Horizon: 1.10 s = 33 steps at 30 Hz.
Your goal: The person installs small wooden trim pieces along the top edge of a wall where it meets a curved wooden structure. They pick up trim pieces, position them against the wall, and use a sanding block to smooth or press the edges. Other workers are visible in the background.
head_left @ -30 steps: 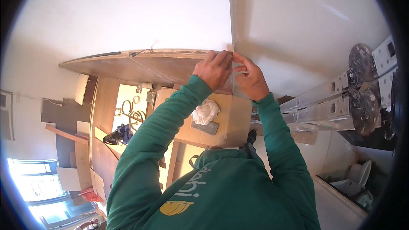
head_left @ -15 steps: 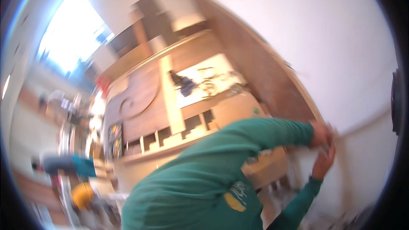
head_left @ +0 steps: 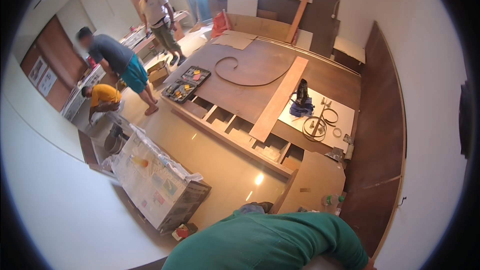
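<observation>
My left arm (head_left: 300,232), in a green sleeve, stretches across the lower edge toward the right. Only a sliver of my left hand (head_left: 370,265) shows where the sleeve ends; its fingers are cut off. My right hand is out of the picture. The left hand is nearest to the foot of a dark brown panel (head_left: 372,145) that leans along the right wall. Close beyond my sleeve lies a brown board (head_left: 312,182), and a clear bottle (head_left: 331,200) with a green cap is on it.
A wide wooden platform (head_left: 245,95) bears a plank (head_left: 280,100), a curled strip (head_left: 250,85), an open tool case (head_left: 186,85) and a white board (head_left: 337,115) with metal rings. A paper-covered cabinet (head_left: 150,190) stands left. Three people (head_left: 117,52) are at far left.
The view has swung and levelled, bringing the three people and the cabinet into plain sight. Both my hands, earlier close together at the right wall, have dropped almost wholly out of the picture.
</observation>
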Motion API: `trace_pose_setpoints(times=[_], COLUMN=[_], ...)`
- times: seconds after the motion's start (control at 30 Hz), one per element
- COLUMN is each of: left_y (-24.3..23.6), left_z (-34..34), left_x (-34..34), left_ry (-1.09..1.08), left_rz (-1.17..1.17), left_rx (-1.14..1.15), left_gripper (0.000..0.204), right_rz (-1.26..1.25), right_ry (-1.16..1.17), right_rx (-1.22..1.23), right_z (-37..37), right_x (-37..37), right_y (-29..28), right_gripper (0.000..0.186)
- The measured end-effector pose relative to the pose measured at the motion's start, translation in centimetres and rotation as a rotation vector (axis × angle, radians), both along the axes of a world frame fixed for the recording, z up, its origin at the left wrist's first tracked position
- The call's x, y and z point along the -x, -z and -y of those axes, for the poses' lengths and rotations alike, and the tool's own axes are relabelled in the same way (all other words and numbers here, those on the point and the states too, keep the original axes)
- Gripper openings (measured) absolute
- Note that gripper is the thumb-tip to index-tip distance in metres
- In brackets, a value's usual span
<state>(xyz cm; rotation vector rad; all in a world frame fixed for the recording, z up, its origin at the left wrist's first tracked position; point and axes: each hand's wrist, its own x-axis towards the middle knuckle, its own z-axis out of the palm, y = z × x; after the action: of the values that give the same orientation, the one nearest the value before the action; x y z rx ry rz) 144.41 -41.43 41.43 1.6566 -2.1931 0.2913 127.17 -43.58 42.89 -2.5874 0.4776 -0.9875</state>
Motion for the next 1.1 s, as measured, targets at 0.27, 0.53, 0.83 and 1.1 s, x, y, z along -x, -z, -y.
trace_pose_setpoints(times=[0.27,0.53,0.83,1.1], left_y=[1.3,2.2,3.1,-6.7], left_z=[-1.5,-3.9,0.0,-4.6], left_x=[-2.9,-3.8,-2.2,-5.6], left_ry=[-0.053,-0.109,0.03,0.102], left_rz=[-0.024,-0.05,-0.186,-0.137], left_rx=[0.064,0.062,0.018,-0.285], left_gripper=[0.04,0.037,0.034,0.031], right_rz=[-0.125,-0.112,0.022,-0.146], right_ry=[0.047,-0.051,-0.29,-0.014], right_rx=[-0.305,0.051,-0.193,-0.21], right_z=[1.2,5.2,-1.5,-0.8], right_x=[0.7,2.4,-1.5,-1.5], right_y=[0.1,4.2,-1.5,-1.9], right_gripper=[0.052,0.052,0.048,0.063])
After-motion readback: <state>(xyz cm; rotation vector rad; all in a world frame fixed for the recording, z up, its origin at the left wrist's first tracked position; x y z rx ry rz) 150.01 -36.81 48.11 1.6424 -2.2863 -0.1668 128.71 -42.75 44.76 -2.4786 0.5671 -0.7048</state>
